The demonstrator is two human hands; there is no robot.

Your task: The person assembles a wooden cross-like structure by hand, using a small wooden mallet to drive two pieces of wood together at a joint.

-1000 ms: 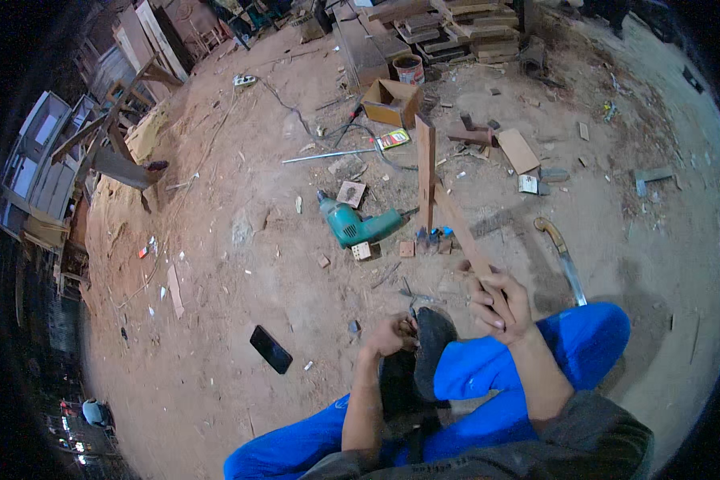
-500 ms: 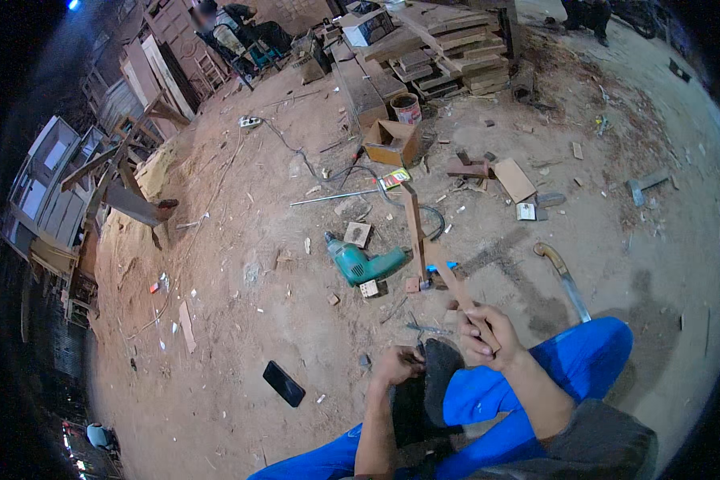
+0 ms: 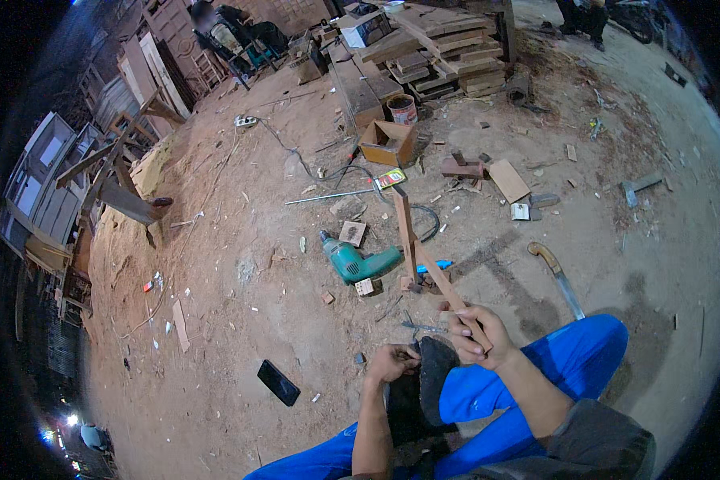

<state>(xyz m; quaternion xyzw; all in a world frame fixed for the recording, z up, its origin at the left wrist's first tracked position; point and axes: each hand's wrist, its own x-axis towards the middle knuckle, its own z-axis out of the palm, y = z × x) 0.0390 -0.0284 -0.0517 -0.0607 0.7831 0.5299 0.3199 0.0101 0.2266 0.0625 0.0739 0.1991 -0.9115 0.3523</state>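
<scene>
Seated on a sawdust-strewn dirt floor (image 3: 240, 264), a person in blue trousers works a jointed wooden frame (image 3: 412, 248).

The frame's long slat runs from the right hand (image 3: 476, 336), which is closed around its near end, far-left to a second upright slat. The left hand (image 3: 392, 364), curled on a dark shoe (image 3: 424, 384), sits near-left. A teal drill (image 3: 356, 260) lies left of the frame; a flat black phone (image 3: 278, 382) lies nearer.

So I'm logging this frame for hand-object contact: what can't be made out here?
- Head view: the left hand's fingertips, curled against the dark shoe; whether it grips anything is unclear.
- Where the wooden strip ends inside the right hand, covered by the fingers.
- The small parts by the green drill are too small to identify.
- The stacked frames at left, bent and darkened by the fisheye rim.
</scene>
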